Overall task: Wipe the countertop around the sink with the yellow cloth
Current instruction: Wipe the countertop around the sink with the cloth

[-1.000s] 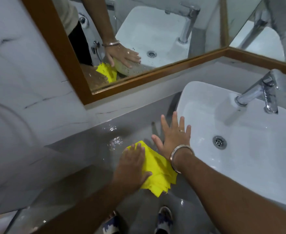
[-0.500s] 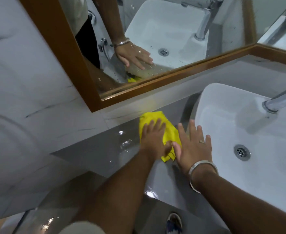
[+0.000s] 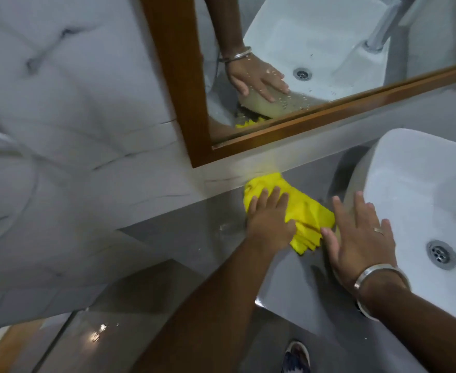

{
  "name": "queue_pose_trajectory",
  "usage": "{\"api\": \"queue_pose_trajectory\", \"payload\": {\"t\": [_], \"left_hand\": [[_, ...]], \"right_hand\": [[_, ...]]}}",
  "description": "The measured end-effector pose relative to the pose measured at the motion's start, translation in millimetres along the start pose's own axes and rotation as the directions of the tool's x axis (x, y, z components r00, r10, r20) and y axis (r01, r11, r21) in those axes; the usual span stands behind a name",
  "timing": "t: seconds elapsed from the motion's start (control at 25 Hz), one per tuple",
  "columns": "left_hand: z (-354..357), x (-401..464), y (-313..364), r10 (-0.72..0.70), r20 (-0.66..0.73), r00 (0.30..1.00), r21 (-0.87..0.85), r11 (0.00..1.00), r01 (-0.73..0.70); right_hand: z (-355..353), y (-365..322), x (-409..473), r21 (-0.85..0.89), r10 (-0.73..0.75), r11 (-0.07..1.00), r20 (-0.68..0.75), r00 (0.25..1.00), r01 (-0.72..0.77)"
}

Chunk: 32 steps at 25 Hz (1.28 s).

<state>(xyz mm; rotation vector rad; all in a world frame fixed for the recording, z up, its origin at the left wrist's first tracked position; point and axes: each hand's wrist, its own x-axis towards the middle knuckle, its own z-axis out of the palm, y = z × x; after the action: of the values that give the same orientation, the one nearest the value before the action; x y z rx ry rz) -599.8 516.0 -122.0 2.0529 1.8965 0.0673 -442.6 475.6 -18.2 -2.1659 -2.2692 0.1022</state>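
Note:
A crumpled yellow cloth lies on the grey countertop, pushed up against the back wall left of the white sink. My left hand presses flat on the cloth's left part, fingers spread toward the wall. My right hand rests flat with fingers apart against the sink's rounded left side, its thumb touching the cloth's near edge. It wears a ring and a metal bangle at the wrist.
A wood-framed mirror hangs on the marble wall above and reflects the sink, a hand and the cloth. The sink drain lies at the right. Water drops glint on the countertop's front left. A shoe shows below the counter edge.
My left hand has pushed the cloth away from me across the countertop, from near the front up to the back wall. My right hand has stayed on the sink's side.

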Motion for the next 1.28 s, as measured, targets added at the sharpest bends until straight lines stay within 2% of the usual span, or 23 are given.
{"api": "queue_pose_trajectory", "payload": {"t": [0.12, 0.16, 0.24, 0.28, 0.32, 0.4, 0.48, 0.56, 0.68, 0.72, 0.8, 0.92, 1.0, 1.08, 1.12, 1.2, 1.24, 1.28], "left_hand": [[7.1, -108.0, -98.1, -0.111, -0.194, 0.975, -0.017, 0.994, 0.11], [3.7, -131.2, -136.8, -0.151, -0.198, 0.968, 0.01, 0.988, 0.156], [-8.6, -141.0, -190.3, -0.287, -0.27, 0.919, 0.084, 0.944, 0.319], [-12.3, -134.1, -194.2, -0.299, -0.268, 0.916, 0.119, 0.933, 0.34], [-10.4, -124.7, -182.6, -0.245, -0.225, 0.943, 0.154, 0.947, 0.283], [5.7, -113.9, -143.6, 0.053, -0.114, 0.992, 0.165, 0.986, -0.033], [5.0, -110.8, -143.5, 0.322, 0.01, 0.947, 0.198, 0.927, -0.317], [-10.8, -107.3, -196.9, 0.369, -0.037, 0.929, 0.233, 0.907, -0.351], [-23.3, -118.0, -246.7, 0.294, -0.157, 0.943, 0.297, 0.924, -0.239], [-19.0, -122.3, -241.4, 0.231, -0.2, 0.952, 0.308, 0.937, -0.163], [9.1, -122.6, -168.5, 0.059, -0.222, 0.973, 0.242, 0.97, -0.004], [67.9, -142.7, 9.9, 0.074, -0.148, 0.986, 0.056, 0.996, -0.066], [79.3, -149.7, 104.6, 0.022, -0.12, 0.993, -0.071, 0.997, -0.031], [78.7, -139.5, 136.4, -0.077, 0.017, 0.997, -0.135, 0.988, 0.079], [74.2, -138.0, 137.5, -0.084, 0.045, 0.995, -0.093, 0.992, 0.088], [57.8, -142.7, 113.4, 0.092, 0.073, 0.993, -0.065, 0.994, -0.087], [49.1, -148.6, 94.1, 0.226, 0.082, 0.971, -0.037, 0.974, -0.223], [37.3, -149.6, 74.2, 0.341, 0.075, 0.937, -0.001, 0.94, -0.342]], "right_hand": [[-3.5, 0.6, -1.9, -0.006, 0.017, 1.0, 0.02, 1.0, -0.017], [-5.5, -0.2, -1.9, -0.008, 0.015, 1.0, 0.037, 0.999, -0.014], [-8.4, -1.4, -1.8, -0.022, 0.003, 1.0, 0.059, 0.998, -0.002], [-9.4, -2.6, -2.1, -0.036, 0.001, 0.999, 0.067, 0.998, 0.001], [-9.5, -3.0, -2.2, -0.048, 0.004, 0.999, 0.077, 0.997, 0.0], [-10.4, -4.8, -2.3, -0.048, 0.009, 0.999, 0.085, 0.996, -0.005], [-12.7, -4.6, -2.4, -0.043, 0.015, 0.999, 0.083, 0.996, -0.011], [-14.6, -5.2, -4.5, -0.042, 0.01, 0.999, 0.096, 0.995, -0.006], [-9.2, 0.1, -5.3, -0.048, 0.019, 0.999, 0.068, 0.997, -0.016], [-6.9, -3.5, -1.5, -0.03, 0.01, 1.0, 0.063, 0.998, -0.008], [-4.2, -1.5, 1.8, 0.012, 0.01, 1.0, 0.051, 0.999, -0.01], [-1.6, 2.7, -1.6, 0.025, 0.01, 1.0, 0.027, 1.0, -0.011], [-4.5, 2.9, -1.6, 0.062, 0.027, 0.998, 0.074, 0.997, -0.032], [-15.5, 3.6, -3.4, 0.172, 0.008, 0.985, 0.032, 0.999, -0.013], [-24.1, 8.3, -11.4, 0.284, -0.039, 0.957, -0.049, 0.998, 0.051], [-32.0, 24.5, -52.9, 0.418, -0.225, 0.846, -0.283, 0.932, 0.331], [-27.6, 32.7, -85.0, 0.437, -0.302, 0.794, -0.322, 0.898, 0.423], [-17.5, 41.7, -115.5, 0.446, -0.358, 0.774, -0.276, 0.892, 0.449]]}}
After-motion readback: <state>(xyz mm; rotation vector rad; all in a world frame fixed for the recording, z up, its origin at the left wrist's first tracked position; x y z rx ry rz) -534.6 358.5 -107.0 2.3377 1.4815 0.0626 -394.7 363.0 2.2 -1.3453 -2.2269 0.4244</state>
